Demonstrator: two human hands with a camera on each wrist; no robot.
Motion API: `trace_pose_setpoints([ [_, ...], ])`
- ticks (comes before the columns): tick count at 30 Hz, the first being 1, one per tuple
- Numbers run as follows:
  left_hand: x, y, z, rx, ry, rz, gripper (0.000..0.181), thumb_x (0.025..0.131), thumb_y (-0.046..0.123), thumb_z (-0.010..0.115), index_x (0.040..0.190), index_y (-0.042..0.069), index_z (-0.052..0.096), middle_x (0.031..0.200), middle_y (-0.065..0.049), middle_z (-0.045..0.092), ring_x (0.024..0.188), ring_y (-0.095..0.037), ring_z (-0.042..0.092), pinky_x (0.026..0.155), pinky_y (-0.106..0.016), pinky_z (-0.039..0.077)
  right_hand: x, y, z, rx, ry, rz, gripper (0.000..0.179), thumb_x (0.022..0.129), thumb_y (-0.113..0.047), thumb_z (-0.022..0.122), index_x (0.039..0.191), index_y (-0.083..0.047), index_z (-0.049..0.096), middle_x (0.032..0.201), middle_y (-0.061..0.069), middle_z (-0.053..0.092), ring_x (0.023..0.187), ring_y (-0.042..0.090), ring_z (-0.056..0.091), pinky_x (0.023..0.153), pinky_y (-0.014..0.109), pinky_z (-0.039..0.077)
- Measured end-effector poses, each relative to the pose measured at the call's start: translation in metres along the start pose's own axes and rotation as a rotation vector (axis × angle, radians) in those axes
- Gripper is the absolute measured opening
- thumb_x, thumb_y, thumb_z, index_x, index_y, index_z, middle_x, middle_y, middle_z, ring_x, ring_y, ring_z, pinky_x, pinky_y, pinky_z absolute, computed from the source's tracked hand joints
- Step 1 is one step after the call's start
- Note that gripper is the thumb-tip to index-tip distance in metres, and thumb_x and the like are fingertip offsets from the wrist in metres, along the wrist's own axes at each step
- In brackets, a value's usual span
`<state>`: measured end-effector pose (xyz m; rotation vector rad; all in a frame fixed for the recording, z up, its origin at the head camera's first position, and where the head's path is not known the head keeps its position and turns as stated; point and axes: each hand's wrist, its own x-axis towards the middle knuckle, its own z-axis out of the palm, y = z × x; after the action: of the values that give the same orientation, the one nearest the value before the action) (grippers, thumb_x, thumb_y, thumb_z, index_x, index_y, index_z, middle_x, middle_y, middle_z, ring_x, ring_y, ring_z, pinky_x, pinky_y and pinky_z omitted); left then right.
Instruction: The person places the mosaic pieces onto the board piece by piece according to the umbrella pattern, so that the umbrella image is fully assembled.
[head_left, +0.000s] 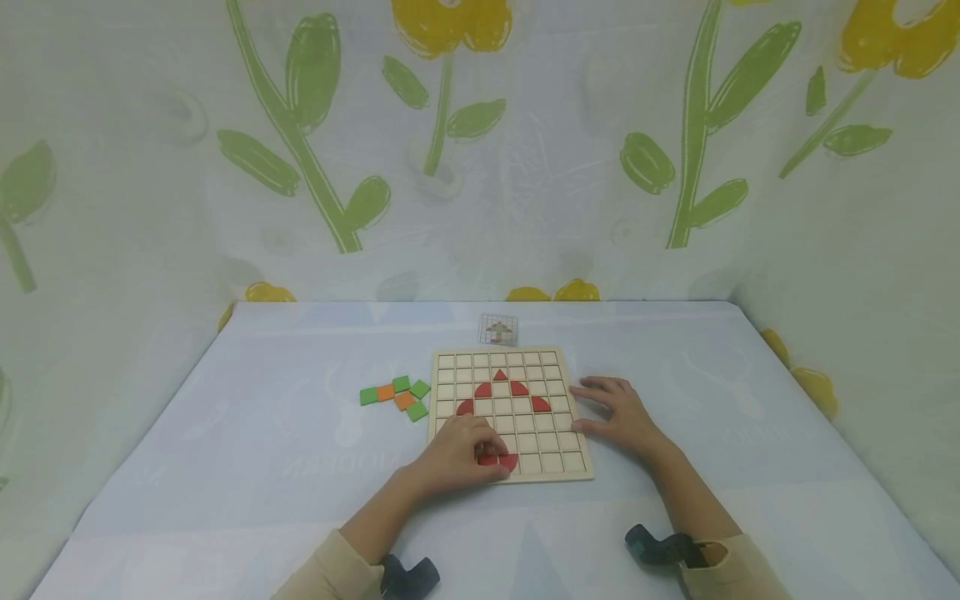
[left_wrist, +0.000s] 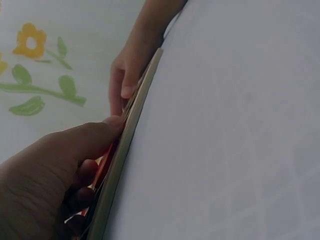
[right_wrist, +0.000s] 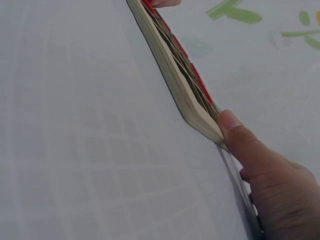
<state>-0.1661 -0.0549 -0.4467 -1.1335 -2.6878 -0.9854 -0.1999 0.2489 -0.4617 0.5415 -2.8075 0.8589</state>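
Note:
A wooden grid board lies on the table. My left hand is over its lower left, with thumb and curled index finger at either side of a red quarter-circle tile in the bottom row. Another red tile beside it is partly covered by the fingers. Higher up sit a red triangle tile and several red quarter-circle tiles. At the board's right edge rests my right hand, its fingers spread; the thumb touches the board's side in the right wrist view.
Several green tiles and orange tiles lie loose left of the board. A small pattern card lies behind it. Flower-printed cloth hangs behind and beside the table.

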Motion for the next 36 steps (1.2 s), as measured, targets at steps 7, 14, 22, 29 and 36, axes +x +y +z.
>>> trace_pose_setpoints([
  [7,0.002,-0.002,-0.001,-0.089,-0.035,-0.031,0.014,0.076,0.029,0.075,0.087,0.021,0.072,0.074,0.014,0.055,0.073,-0.001,0.046,0.068,-0.02,0.038,0.0,0.001,0.001,0.0,0.003,0.002,0.057,0.073,-0.036,0.078,0.123,-0.013,0.064,0.132,0.013,0.052,0.123,0.035,0.039,0.099,0.057,0.031],
  [14,0.004,-0.006,-0.005,-0.246,-0.108,-0.127,0.02,0.078,0.032,0.076,0.094,0.021,0.073,0.079,0.013,0.059,0.072,-0.005,0.051,0.064,-0.021,0.046,0.0,0.003,0.002,0.002,0.001,0.005,0.058,0.073,-0.038,0.078,0.124,-0.013,0.063,0.133,0.013,0.052,0.124,0.035,0.038,0.1,0.057,0.031],
  [22,0.003,-0.007,-0.018,-0.294,-0.234,-0.204,0.027,0.079,0.036,0.074,0.103,0.025,0.07,0.088,0.014,0.061,0.081,-0.008,0.055,0.071,-0.024,0.048,0.001,0.003,0.001,-0.001,-0.005,0.002,0.058,0.074,-0.039,0.078,0.124,-0.013,0.063,0.133,0.013,0.052,0.124,0.035,0.038,0.1,0.057,0.03],
  [29,0.003,-0.013,-0.028,-0.319,-0.259,-0.188,0.033,0.078,0.036,0.076,0.107,0.023,0.07,0.097,0.014,0.063,0.086,-0.008,0.056,0.077,-0.025,0.047,0.001,0.002,0.0,-0.005,-0.016,0.012,0.059,0.074,-0.038,0.078,0.125,-0.013,0.062,0.133,0.013,0.051,0.125,0.035,0.037,0.1,0.058,0.03],
  [36,0.0,-0.023,-0.036,-0.333,-0.267,-0.193,0.033,0.078,0.035,0.076,0.108,0.024,0.07,0.1,0.013,0.062,0.091,-0.009,0.054,0.081,-0.028,0.046,0.001,0.0,0.0,-0.003,-0.015,0.014,0.059,0.074,-0.038,0.078,0.125,-0.013,0.062,0.134,0.013,0.051,0.125,0.035,0.037,0.1,0.058,0.03],
])
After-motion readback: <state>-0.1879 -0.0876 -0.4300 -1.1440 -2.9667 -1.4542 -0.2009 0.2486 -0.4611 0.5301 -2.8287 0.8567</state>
